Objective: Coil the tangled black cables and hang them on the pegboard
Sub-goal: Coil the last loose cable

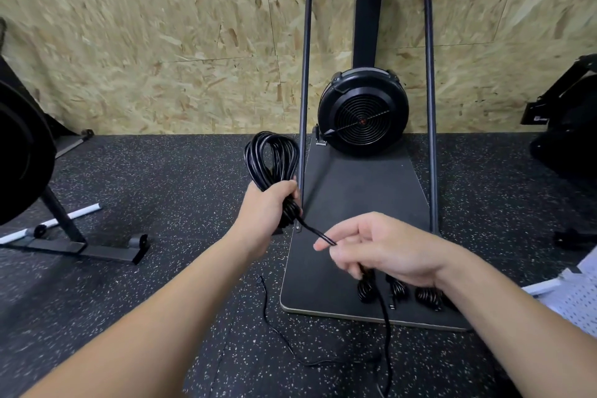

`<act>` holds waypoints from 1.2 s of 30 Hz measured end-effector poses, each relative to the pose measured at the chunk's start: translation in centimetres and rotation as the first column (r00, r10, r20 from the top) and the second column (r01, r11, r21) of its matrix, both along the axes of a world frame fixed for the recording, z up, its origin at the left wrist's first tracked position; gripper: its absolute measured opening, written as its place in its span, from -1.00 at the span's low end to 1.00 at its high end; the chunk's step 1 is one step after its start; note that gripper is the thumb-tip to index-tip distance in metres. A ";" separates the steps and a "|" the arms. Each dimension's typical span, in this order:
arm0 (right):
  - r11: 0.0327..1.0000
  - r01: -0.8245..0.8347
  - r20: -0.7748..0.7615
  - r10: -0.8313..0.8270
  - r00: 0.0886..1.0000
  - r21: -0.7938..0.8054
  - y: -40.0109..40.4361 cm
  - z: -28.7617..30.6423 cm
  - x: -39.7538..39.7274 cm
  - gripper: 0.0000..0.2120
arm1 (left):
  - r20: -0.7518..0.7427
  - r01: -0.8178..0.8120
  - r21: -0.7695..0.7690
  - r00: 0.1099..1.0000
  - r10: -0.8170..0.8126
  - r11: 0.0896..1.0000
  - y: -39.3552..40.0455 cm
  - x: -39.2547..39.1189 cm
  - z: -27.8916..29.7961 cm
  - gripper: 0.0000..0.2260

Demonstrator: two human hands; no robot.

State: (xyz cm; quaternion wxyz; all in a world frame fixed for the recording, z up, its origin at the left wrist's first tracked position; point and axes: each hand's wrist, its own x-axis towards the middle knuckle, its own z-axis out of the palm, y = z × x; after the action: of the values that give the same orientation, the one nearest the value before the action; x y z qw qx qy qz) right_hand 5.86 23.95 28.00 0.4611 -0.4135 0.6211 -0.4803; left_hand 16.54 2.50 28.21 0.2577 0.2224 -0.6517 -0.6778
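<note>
Black cable coil [271, 158] raised in front of the fan machine [363, 113], clamped at its gathered neck by left hand [268, 207], fingers curled tight. Loose tail [318, 234] pinched between right hand [384, 249] thumb and forefinger, trailing down to the floor [161, 203]. Probably light, limp, springy, a bit slick: best gripped at the neck, never by one loop. Finished bundles [397, 292] on the platform [355, 191] just this side of the fan machine.

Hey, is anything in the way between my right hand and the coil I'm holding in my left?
Nothing visible. The left hand grips the cable coil, the right hand pinches its loose cable end, and only that short run spans the open gap above the machine's platform.
</note>
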 end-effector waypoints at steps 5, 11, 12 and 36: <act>0.915 0.352 -0.504 -0.214 0.837 0.196 0.8 -2.1 -1.9 -0.84 | -0.015 -0.045 0.107 0.999 0.047 0.993 -1.3 -0.2 -0.4 -0.94; 0.923 0.361 -0.129 -0.378 0.917 -0.134 0.9 0.1 -1.6 -0.82 | 0.114 0.183 0.115 0.974 -0.196 0.976 -0.8 0.6 -1.1 -0.77; 0.907 0.401 -0.093 -0.414 0.905 -0.131 0.7 0.4 -1.4 -0.78 | 0.145 0.253 0.134 0.951 -0.272 0.958 -0.1 0.8 -1.1 -0.72; 0.759 0.648 -0.013 -0.650 0.760 -0.067 -0.7 -1.4 -0.4 -0.73 | 0.036 0.234 0.202 0.969 -0.246 0.951 1.5 0.1 -2.4 -0.64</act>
State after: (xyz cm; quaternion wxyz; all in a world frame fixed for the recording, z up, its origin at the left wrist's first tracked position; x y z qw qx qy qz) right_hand 5.50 23.26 26.60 0.2429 -0.1950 0.7196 -0.6206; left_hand 16.64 4.02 25.83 0.1303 0.1861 -0.6115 -0.7579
